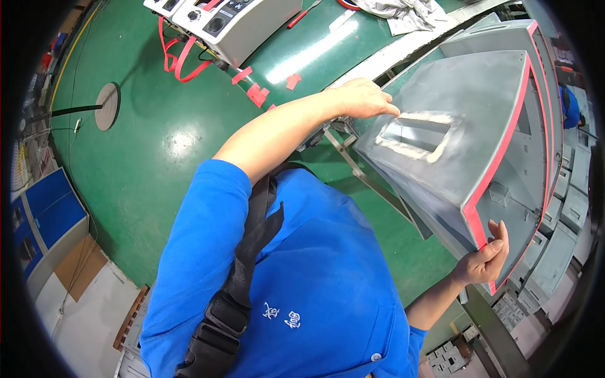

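A grey metal cabinet (pixel 457 85) leans at the right, its front edges covered with pinkish-red tape (pixel 504 150). Whitish filler (pixel 413 151) rings a rectangular cutout in its near panel. My left hand (pixel 365 99) reaches across, fingers curled together, fingertips at the upper left corner of the cutout. Whatever those fingers may hold is hidden. Lower down, my right hand (pixel 482 259) is closed around the taped lower corner of the cabinet, thumb on the near side and fingers toward the inside.
A white-and-grey machine (pixel 242 28) with knobs stands at the top, red strips (pixel 179 60) hanging from it. Red tape scraps (pixel 257 94), a red-handled tool (pixel 299 17) and a grey cloth (pixel 403 14) lie nearby. A round disc base (pixel 108 106) stands left. Grey boxes (pixel 558 252) line the right.
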The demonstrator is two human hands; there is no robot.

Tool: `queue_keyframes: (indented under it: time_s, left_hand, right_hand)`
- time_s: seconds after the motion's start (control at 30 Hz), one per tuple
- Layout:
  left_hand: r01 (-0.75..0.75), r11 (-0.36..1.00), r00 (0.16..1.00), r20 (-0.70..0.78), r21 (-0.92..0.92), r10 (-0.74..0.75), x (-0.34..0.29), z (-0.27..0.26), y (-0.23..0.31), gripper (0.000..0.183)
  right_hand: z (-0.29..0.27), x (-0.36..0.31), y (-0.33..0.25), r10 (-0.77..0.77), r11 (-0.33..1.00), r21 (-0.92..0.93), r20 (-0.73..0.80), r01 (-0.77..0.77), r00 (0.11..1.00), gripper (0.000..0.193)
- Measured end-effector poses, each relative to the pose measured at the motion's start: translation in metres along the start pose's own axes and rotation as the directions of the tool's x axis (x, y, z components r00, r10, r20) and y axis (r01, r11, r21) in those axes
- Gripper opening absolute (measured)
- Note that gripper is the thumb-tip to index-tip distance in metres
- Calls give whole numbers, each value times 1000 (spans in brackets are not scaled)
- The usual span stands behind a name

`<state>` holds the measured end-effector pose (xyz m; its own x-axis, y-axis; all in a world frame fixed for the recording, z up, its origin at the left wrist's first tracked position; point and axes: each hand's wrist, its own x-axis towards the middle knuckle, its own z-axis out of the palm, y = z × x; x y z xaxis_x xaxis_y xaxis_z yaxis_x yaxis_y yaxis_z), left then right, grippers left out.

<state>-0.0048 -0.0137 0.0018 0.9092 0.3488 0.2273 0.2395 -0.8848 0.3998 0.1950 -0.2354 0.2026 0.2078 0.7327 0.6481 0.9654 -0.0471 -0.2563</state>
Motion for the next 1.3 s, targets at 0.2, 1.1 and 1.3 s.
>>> queue_keyframes:
  time_s: [0.2, 1.1, 1.3]
  left_hand:
    - [23, 999, 999, 25, 27, -23, -1, -5, 5, 37]
    - [171, 985, 977, 126, 33, -174, -1, -10, 15, 40]
    - [164, 986, 981, 101, 20, -165, -1, -11, 16, 39]
  right_hand:
    - [-1, -1, 1, 11, 1000, 1, 4, -11, 1000, 27]
    - [0, 0, -2, 8, 1000, -7, 14, -8, 1000, 28]
    - [0, -1, -1, 4, 1000, 2, 8, -4, 1000, 28]
